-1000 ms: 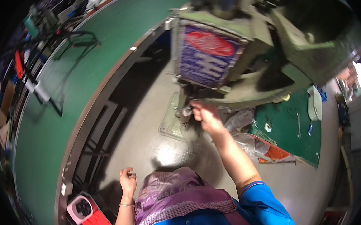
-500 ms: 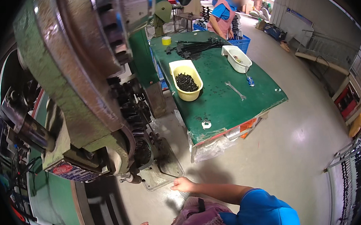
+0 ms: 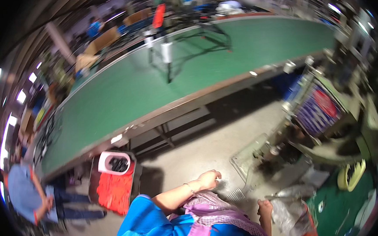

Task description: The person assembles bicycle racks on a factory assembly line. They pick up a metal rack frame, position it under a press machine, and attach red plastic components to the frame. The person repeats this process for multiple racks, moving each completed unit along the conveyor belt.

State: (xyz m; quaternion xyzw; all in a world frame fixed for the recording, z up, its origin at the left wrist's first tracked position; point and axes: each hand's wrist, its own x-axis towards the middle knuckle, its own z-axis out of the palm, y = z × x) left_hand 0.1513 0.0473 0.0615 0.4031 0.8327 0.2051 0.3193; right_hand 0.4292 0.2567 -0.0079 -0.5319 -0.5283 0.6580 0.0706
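Observation:
My left hand [image 3: 208, 179] is in front of my body over the pale floor, its fingers curled in; whatever they may hold is too blurred to make out. A thin bracelet circles that wrist. My right hand [image 3: 265, 208] is closed like a fist at my right side, near crumpled clear plastic [image 3: 287, 214]; its inside is hidden. To the right of both hands stands the green press machine [image 3: 352, 128], its metal base plate [image 3: 244, 158] on the floor. Neither hand touches it.
A long green conveyor table [image 3: 122, 109] crosses ahead, carrying a black frame with white and red parts [image 3: 166, 54]. At left, a bin of red pieces [image 3: 114, 191] holds a pale tub [image 3: 105, 167] with black parts. A co-worker [image 3: 25, 191] stands beyond. Lower right: green worktable [image 3: 336, 213], yellow tub [image 3: 351, 177].
My view has swung left from the worktable to the conveyor, so the press now shows on the right. My left hand appears farther forward; my right hand is lower at my side.

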